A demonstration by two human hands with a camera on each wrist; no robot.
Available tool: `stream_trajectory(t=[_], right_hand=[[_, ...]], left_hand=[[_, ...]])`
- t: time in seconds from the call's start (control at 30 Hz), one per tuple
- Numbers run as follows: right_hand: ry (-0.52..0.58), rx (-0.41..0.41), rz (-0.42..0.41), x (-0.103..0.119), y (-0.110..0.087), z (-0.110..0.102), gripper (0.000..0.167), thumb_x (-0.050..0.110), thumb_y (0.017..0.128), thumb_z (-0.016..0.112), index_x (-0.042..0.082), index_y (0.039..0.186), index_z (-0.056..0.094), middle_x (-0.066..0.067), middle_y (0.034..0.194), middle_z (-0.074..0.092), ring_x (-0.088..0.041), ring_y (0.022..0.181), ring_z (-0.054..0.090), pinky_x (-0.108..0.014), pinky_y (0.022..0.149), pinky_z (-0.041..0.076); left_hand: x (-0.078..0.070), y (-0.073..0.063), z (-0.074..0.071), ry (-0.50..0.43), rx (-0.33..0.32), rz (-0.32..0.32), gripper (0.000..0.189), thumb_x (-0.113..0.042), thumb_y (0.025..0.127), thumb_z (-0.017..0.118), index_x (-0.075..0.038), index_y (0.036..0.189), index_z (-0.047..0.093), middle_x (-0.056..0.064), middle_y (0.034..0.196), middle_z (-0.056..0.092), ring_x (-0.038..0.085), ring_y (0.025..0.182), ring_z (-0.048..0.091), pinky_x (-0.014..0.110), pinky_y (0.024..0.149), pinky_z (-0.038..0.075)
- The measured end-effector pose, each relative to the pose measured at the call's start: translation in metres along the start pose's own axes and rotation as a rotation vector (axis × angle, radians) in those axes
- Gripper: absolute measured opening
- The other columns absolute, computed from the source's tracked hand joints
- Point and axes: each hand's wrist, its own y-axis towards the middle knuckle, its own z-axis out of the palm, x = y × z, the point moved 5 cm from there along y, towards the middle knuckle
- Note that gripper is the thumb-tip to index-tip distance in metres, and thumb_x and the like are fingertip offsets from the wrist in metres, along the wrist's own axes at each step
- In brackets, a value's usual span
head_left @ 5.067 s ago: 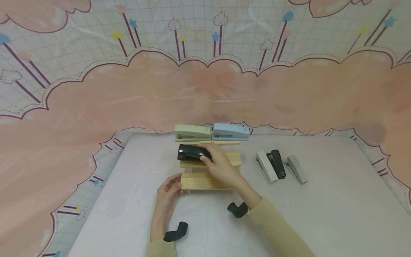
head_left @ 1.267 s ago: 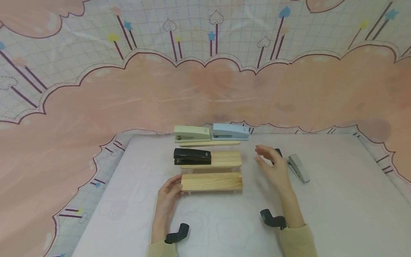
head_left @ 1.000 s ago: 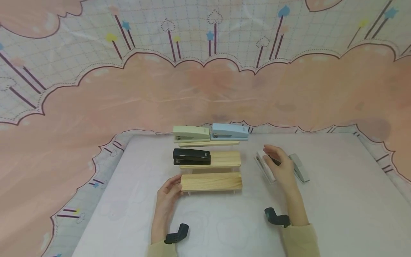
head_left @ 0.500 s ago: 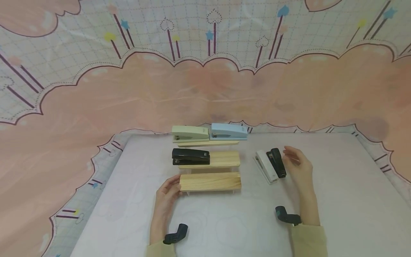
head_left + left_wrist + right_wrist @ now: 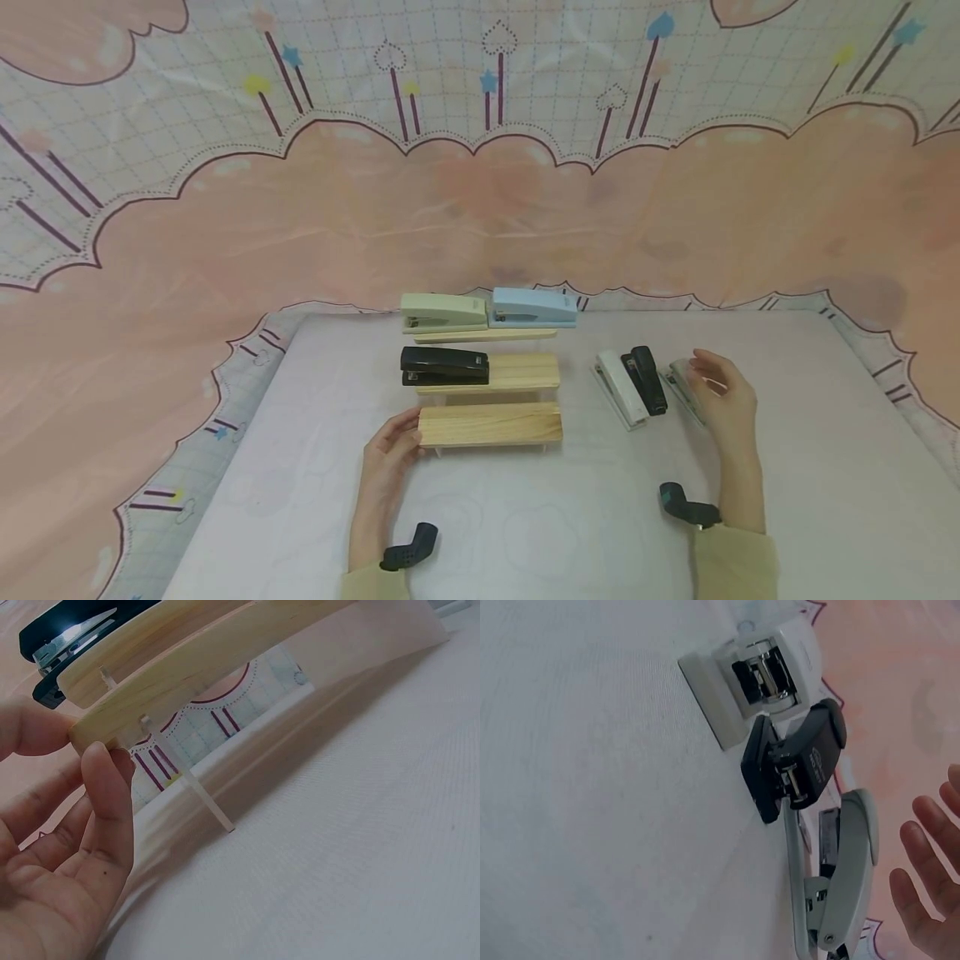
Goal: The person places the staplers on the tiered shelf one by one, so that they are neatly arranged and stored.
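Observation:
My left hand (image 5: 390,450) pinches the left end of the lowest wooden shelf (image 5: 491,425) of a stepped rack; thumb and fingertip meet the board's end in the left wrist view. My right hand (image 5: 726,408) hovers by the grey stapler (image 5: 681,387), partly covering it in the head view. In the right wrist view, its fingers (image 5: 930,844) are spread and apart from that stapler (image 5: 851,874). A small black stapler (image 5: 645,379) and a white stapler (image 5: 621,390) lie left of it. A larger black stapler (image 5: 445,366) sits on the left half of the middle shelf (image 5: 525,372).
On the top shelf (image 5: 487,337) stand a green stapler (image 5: 444,312) and a light blue stapler (image 5: 533,308), end to end. White cloth (image 5: 525,533) covers the table. A patterned backdrop (image 5: 480,217) rises behind it.
The larger black stapler was set down on the middle shelf and let go. My right hand moved right, over the white and small black staplers, to the grey one. My left hand stayed put.

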Motion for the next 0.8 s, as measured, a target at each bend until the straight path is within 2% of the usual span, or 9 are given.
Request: stream_trajectory(t=[0.27,0.53,0.6,0.67,0.8], right_hand=[[-0.019,0.031,0.065,-0.01,0.001,-0.004,0.041,0.018,0.095,0.057,0.012,0.135,0.053,-0.004,0.121,0.06,0.013,0.097,0.047,-0.027,0.1,0.042],[-0.068,0.086,0.083,-0.016,0.0,-0.005,0.045,0.018,0.096,0.055,0.008,0.139,0.047,-0.017,0.131,0.056,0.012,0.094,0.045,-0.012,0.086,0.039],[-0.081,0.112,0.097,-0.018,0.001,-0.004,0.048,0.02,0.096,0.055,0.008,0.142,0.044,-0.018,0.134,0.054,0.003,0.101,0.05,-0.013,0.085,0.039],[-0.085,0.136,0.113,-0.02,0.001,-0.003,0.05,0.021,0.097,0.054,0.008,0.144,0.041,-0.02,0.137,0.052,-0.011,0.111,0.053,-0.017,0.087,0.04],[-0.083,0.177,0.145,-0.025,0.001,0.001,0.052,0.019,0.096,0.053,0.005,0.145,0.038,-0.025,0.14,0.047,-0.039,0.127,0.047,-0.036,0.094,0.042]], left_hand=[[0.001,0.001,0.0,0.0,-0.01,-0.019,0.043,-0.004,0.089,0.058,-0.001,0.132,0.052,-0.007,0.11,0.062,0.007,0.094,0.061,0.017,0.073,0.051],[0.001,0.001,0.0,-0.013,-0.007,-0.039,0.044,-0.003,0.091,0.058,0.0,0.133,0.05,-0.006,0.109,0.061,0.008,0.094,0.06,0.017,0.074,0.05],[0.0,0.001,0.0,-0.019,-0.005,-0.039,0.044,-0.003,0.091,0.058,0.001,0.134,0.049,-0.006,0.108,0.061,0.008,0.094,0.06,0.017,0.074,0.05],[0.0,0.001,0.0,-0.021,-0.007,-0.039,0.044,-0.003,0.09,0.058,0.002,0.133,0.049,-0.006,0.108,0.061,0.007,0.093,0.06,0.017,0.074,0.05],[0.0,0.001,0.0,-0.023,-0.009,-0.039,0.044,-0.002,0.09,0.059,0.002,0.133,0.05,-0.006,0.108,0.061,0.008,0.093,0.06,0.017,0.074,0.05]])
